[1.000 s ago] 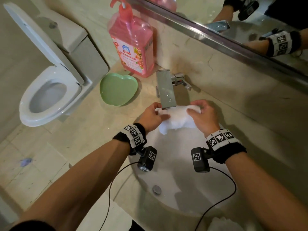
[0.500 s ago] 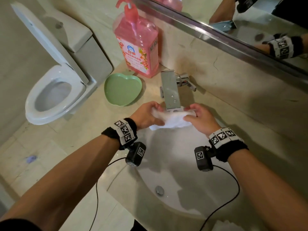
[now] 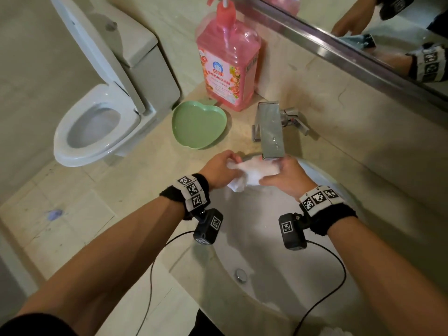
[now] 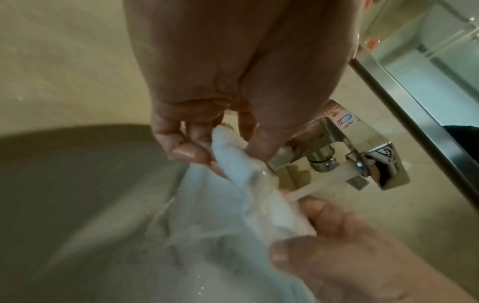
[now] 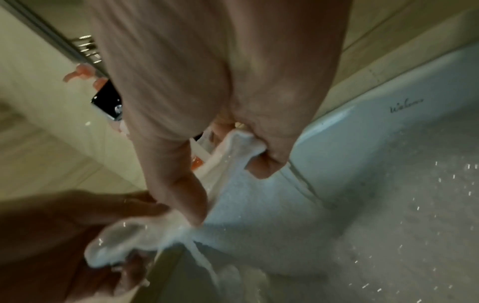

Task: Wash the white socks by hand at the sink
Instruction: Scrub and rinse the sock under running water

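Note:
A wet white sock [image 3: 252, 174] is stretched between both hands right under the chrome faucet [image 3: 269, 132], above the white sink basin [image 3: 322, 180]. My left hand [image 3: 221, 169] pinches its left end between thumb and fingers [image 4: 186, 152]. My right hand [image 3: 286, 177] grips the right end, fingers curled round the cloth [image 5: 264, 162]. Water [image 4: 324, 180] runs from the spout onto the sock [image 4: 243, 196] and streams off it into the basin [image 5: 388, 205]. In the right wrist view the sock [image 5: 259, 205] hangs soaked.
A pink detergent pump bottle [image 3: 228, 59] stands behind the faucet to the left, with a green heart-shaped dish [image 3: 198, 127] beside it. The toilet [image 3: 97, 122] is left of the counter. The drain plug [image 3: 240, 275] sits low in the basin. A mirror [image 3: 363, 27] runs behind.
Both hands drew closer together and bunched the sock under the spout. The sock's lower corner now hangs from the left hand.

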Demonstrator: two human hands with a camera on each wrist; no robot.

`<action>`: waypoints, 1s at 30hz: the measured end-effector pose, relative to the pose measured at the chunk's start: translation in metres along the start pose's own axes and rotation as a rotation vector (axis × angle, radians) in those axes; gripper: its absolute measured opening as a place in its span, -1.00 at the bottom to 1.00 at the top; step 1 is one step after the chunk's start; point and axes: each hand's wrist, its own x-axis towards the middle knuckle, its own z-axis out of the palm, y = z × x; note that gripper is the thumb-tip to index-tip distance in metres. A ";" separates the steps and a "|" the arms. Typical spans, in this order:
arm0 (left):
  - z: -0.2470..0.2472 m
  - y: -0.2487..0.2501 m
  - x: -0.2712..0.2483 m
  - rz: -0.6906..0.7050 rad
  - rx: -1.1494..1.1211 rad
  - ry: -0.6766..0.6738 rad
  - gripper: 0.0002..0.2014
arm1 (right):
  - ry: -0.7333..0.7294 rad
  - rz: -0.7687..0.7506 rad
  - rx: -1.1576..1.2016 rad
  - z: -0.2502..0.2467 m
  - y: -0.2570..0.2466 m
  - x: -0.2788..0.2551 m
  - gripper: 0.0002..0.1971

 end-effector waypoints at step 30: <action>0.006 0.021 0.016 0.312 0.073 -0.061 -0.81 | 0.055 0.142 0.089 -0.043 0.017 -0.018 -0.78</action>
